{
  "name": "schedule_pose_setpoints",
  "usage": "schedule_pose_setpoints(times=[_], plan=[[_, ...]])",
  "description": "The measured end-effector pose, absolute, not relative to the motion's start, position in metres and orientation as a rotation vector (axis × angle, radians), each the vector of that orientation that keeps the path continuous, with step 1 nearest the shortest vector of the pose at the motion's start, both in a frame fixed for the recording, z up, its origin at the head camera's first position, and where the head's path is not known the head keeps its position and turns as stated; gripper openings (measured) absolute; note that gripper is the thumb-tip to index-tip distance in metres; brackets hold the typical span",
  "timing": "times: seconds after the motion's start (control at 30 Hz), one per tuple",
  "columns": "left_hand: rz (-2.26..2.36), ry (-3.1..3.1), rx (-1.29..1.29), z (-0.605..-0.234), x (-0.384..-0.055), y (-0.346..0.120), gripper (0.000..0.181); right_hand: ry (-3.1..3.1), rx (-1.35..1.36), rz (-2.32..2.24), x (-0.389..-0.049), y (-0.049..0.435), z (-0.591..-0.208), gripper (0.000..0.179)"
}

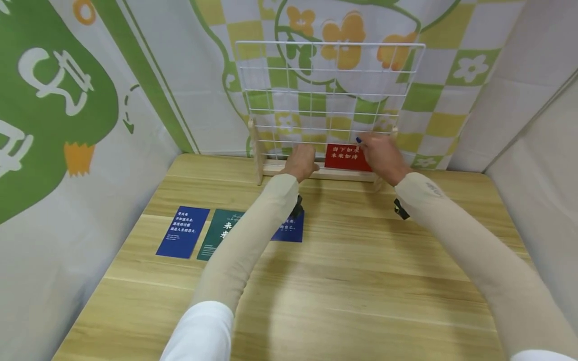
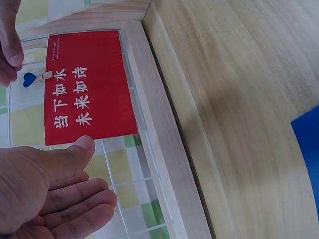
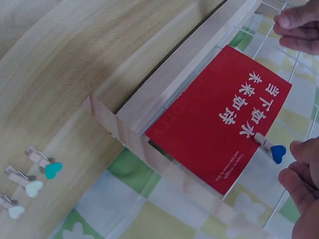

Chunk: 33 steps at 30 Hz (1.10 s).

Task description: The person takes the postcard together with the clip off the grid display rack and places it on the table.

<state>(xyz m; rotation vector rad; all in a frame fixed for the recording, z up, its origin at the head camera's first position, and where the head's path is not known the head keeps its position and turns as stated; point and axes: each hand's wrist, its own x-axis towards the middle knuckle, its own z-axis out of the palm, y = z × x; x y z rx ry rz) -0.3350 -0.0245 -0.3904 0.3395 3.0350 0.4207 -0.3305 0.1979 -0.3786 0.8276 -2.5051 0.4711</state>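
A red card (image 1: 345,158) with white characters stands sideways against the white wire grid (image 1: 322,93), low by its wooden base. A small wooden clothespin with a blue heart (image 3: 271,148) sits on the card's upper edge. My right hand (image 1: 384,156) is just beside the heart, its fingers loosely bent and apart from the clothespin in the right wrist view. At the card's other end is my left hand (image 2: 55,189), palm partly turned up, fingers relaxed. Its thumb lies at the card's edge; whether it touches I cannot tell.
On the wooden table (image 1: 361,281) lie a blue card (image 1: 182,231), a green card (image 1: 217,230) and another blue card (image 1: 291,228) partly behind my left sleeve. Several heart clothespins (image 3: 45,163) lie right of the stand. Fabric walls enclose the table.
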Motion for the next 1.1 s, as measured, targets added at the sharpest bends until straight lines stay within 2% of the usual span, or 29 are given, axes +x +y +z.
schedule_pose_setpoints(times=[0.1,0.33,1.1], plan=[[0.435,3.033,0.325,-0.390,-0.336,-0.022,0.020,-2.497,0.841,0.408,-0.333,0.192,-0.379,0.012],[0.433,3.035,0.304,-0.391,-0.342,-0.018,0.022,-2.581,0.818,0.319,-0.331,0.182,-0.377,0.018],[0.496,3.037,0.336,-0.406,-0.364,-0.002,0.017,-2.790,0.633,0.156,-0.342,0.168,-0.376,0.022]])
